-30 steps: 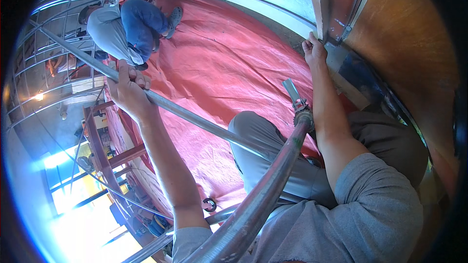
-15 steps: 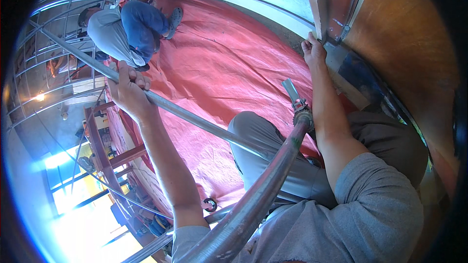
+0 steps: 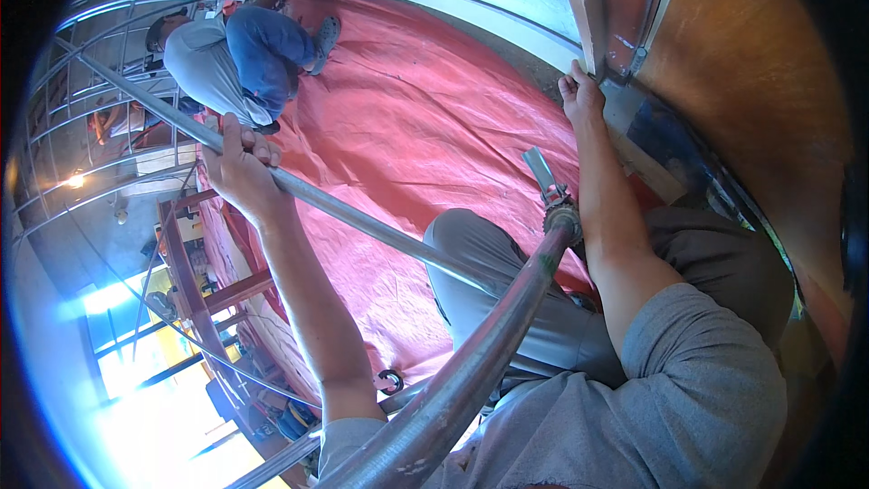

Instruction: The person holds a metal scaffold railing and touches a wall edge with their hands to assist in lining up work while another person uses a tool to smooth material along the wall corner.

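My left grip (image 3: 243,163) is wrapped around a metal pole (image 3: 362,223), its long axis slanting from ten o'clock to four o'clock. My right grip (image 3: 584,95), at two o'clock, meets the near end of a white strip (image 3: 471,11) along the wall's foot; I cannot tell whether it pinches it. From that hand, the nearer one, the strip runs toward ten o'clock, beyond a red sheet (image 3: 389,91), toward a crouching co-worker (image 3: 199,47).

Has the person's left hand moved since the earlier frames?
No: the left hand grips the same stretch of slanting metal pipe, with no visible shift against the red floor sheet.
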`<state>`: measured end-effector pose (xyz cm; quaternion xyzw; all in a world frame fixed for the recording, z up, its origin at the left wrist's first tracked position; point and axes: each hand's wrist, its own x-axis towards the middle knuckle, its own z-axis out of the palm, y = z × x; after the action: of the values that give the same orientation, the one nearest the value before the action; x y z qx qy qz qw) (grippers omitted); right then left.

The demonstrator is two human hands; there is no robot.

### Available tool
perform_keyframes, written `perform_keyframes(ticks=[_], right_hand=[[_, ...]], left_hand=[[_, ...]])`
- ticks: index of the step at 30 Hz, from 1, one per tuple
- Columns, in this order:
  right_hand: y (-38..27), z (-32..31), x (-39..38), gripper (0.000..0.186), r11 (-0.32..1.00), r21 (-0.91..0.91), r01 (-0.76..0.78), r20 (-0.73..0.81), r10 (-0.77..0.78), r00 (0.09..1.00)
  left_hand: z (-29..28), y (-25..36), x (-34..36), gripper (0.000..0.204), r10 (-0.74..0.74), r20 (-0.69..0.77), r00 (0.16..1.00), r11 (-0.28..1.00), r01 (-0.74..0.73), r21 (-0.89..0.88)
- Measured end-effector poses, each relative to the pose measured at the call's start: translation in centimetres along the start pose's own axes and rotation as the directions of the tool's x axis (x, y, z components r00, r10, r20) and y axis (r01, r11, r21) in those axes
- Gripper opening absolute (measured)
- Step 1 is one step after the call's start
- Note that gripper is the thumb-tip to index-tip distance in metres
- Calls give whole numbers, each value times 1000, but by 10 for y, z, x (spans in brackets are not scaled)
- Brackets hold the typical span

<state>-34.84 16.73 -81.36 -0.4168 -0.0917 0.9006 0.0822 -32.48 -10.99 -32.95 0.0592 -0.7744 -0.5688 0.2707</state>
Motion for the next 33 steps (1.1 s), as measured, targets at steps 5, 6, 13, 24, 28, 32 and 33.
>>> perform_keyframes(ticks=[5, 6, 13, 24, 28, 32, 33], right_hand=[[1, -2, 2, 18, 1000, -2, 2, 8, -2, 1000], [1, -2, 2, 18, 1000, -1, 1, 5, -1, 1000], [0, -3, 4, 19, 1000, 3, -5, 9, 5, 1000], [1, -3, 2, 23, 1000, 4, 3, -8, -3, 1000], [1, -4, 5, 22, 1000, -3, 6, -6, -6, 1000], [3, -2, 1, 21, 1000, -8, -3, 3, 3, 1000], [2, -2, 2, 20, 1000, -9, -5, 5, 5, 1000]], left_hand=[[0, -1, 1, 13, -7, -14, 1000, 1000, 7, 6], [-1, -1, 1, 13, -7, -11, 1000, 1000, 7, 5], [-1, -1, 2, 12, -4, -4, 1000, 1000, 4, 3], [-2, 0, 1, 23, -12, 4, 1000, 1000, 12, -28], [1, 1, -1, 18, -5, -6, 1000, 1000, 5, -17], [1, 2, -2, 12, 4, -4, 1000, 1000, -4, -16], [1, 2, -2, 12, 6, -3, 1000, 1000, -6, -20]])
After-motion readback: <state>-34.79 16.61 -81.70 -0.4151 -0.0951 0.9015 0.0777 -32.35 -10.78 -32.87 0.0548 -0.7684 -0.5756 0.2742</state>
